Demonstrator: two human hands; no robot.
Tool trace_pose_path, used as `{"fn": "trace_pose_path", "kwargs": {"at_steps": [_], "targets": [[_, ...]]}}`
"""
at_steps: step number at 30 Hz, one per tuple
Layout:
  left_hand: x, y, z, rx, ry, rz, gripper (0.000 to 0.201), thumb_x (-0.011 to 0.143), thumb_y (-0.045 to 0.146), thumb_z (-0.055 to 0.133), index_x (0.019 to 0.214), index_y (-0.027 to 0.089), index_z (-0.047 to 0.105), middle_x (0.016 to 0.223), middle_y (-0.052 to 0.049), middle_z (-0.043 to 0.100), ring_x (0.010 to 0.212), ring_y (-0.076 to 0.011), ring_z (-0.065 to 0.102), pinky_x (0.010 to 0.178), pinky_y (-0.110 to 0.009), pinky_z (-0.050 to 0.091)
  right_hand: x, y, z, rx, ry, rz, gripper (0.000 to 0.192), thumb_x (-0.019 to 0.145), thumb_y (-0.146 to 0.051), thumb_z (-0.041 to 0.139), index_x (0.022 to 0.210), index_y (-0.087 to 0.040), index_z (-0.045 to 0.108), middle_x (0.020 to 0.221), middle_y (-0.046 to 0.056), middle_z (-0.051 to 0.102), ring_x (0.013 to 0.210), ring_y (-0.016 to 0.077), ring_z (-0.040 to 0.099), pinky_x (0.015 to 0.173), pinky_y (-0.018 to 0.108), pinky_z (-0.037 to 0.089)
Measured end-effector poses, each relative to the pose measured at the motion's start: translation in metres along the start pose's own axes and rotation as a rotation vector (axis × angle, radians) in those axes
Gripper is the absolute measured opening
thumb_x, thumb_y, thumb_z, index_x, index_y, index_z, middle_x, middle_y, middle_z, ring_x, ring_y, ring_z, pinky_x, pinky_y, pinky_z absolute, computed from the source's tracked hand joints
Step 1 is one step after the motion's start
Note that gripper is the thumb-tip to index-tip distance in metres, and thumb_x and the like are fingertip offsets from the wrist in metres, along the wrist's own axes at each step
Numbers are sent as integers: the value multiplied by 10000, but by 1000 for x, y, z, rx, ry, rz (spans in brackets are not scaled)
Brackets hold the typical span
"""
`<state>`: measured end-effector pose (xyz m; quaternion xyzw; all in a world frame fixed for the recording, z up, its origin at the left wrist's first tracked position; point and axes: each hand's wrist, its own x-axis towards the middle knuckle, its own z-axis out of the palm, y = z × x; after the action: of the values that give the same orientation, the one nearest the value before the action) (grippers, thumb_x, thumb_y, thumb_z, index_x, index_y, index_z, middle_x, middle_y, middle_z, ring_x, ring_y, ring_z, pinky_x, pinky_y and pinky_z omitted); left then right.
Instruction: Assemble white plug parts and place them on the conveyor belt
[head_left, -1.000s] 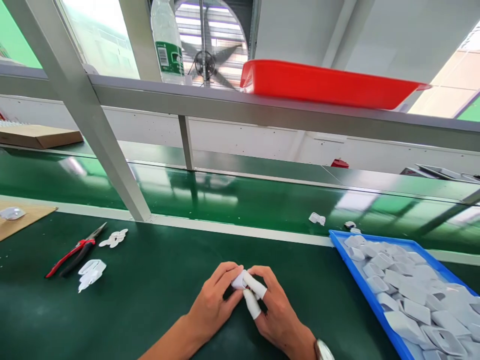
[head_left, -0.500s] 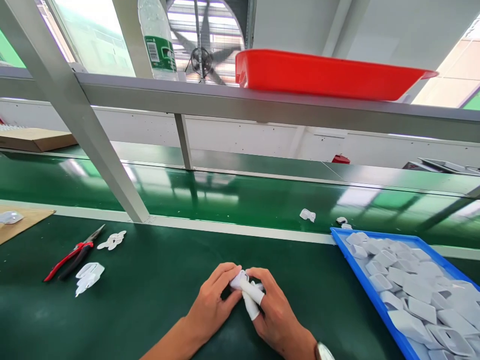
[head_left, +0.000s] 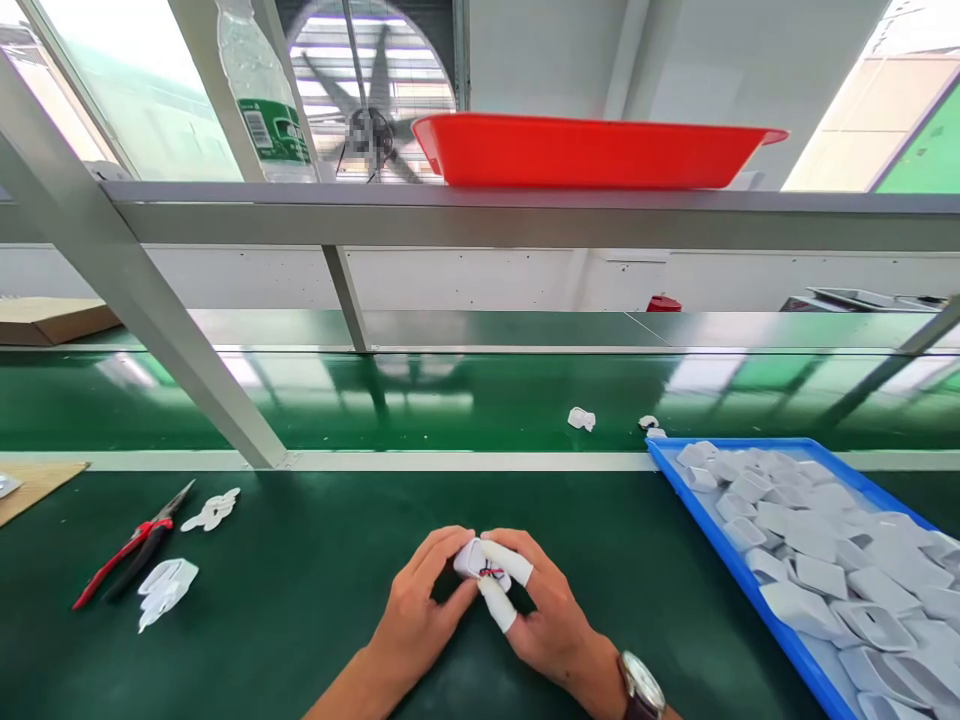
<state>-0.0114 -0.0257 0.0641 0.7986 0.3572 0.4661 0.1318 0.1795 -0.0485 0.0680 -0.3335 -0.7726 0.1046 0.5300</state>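
Note:
Between my two hands is a small white plastic housing (head_left: 469, 558) with thin red and dark wires showing inside it. My left hand (head_left: 427, 595) pinches its left side between thumb and fingers. My right hand (head_left: 551, 610), with white covers on the thumb and index finger, grips the right side near the wires. Part of the housing is hidden behind the fingers. Both hands are just above the dark green tabletop (head_left: 315, 590).
Red-handled pliers (head_left: 136, 545) and flat white pieces (head_left: 166, 590) lie at left. A blue tray (head_left: 739, 570) heaped with white plastic shells stands at right. Beyond runs a green belt (head_left: 480, 400) with small white parts (head_left: 581, 418). Overhead, a shelf rail (head_left: 525, 222) carries a red tray (head_left: 585, 150) and a bottle (head_left: 270, 110).
My head view has levelled and shifted a little. The housing has turned in my hands so the wires now show, and my right fingers have spread apart slightly.

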Motion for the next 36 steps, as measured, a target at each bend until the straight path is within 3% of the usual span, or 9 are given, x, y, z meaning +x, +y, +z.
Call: {"fn": "trace_pose_path", "kwargs": {"at_steps": [11,15,18,22,25,29,32,36], "targets": [[0,5,4,8,11,18,287,975,209,602,1262,217,608,1137,-84,690,1033,-184,709,918,-291,631,3,-1,-1,38,-25,13,409,954,-71,518,1329,-223,578,1159,119,684,1018,208,672,867,374,618],[2,7,5,-42,1,-17,295,977,227,620,1269,205,582,1129,-95,665,894,-161,704,801,-263,643,-3,9,3,298,3,336,219,994,-265,571,1179,-227,682,1017,76,737,875,189,708,783,319,625],[4,6,5,-68,35,11,265,984,223,617,1247,205,580,1100,-81,652,786,-124,669,719,-225,624,-5,13,6,604,-6,643,323,961,-431,645,1181,-203,709,973,80,758,797,207,711,739,358,627],[3,3,4,-30,65,69,308,992,212,606,1298,205,569,1116,-82,643,981,-160,674,861,-243,607,-3,9,8,914,-27,855,387,904,-496,710,1118,-177,754,969,95,752,798,228,691,771,409,601],[1,0,3,-49,42,70,341,985,185,610,1320,206,549,1150,-84,636,1042,-165,660,926,-254,589,-1,9,8,923,-48,921,368,903,-502,713,1102,-197,764,978,83,743,829,222,674,805,393,573],[-3,-7,2,-41,-62,47,346,976,146,586,1313,210,547,1207,-95,630,1082,-189,642,962,-300,584,-5,13,9,537,-53,763,272,859,-419,775,1044,-220,762,966,57,730,858,210,658,813,338,542],[-5,-10,1,10,-122,64,456,953,134,597,1390,239,517,1198,-94,643,1082,-219,626,963,-359,584,-9,13,12,235,-86,501,171,941,-299,653,1084,-235,720,1008,49,702,835,175,635,775,300,530],[-5,-11,1,20,-193,12,521,923,105,597,1399,307,531,1172,-59,668,1050,-217,627,936,-364,593,-11,12,13,41,-187,240,247,978,-174,540,1192,-242,645,1065,56,685,906,177,640,821,306,547]]}}
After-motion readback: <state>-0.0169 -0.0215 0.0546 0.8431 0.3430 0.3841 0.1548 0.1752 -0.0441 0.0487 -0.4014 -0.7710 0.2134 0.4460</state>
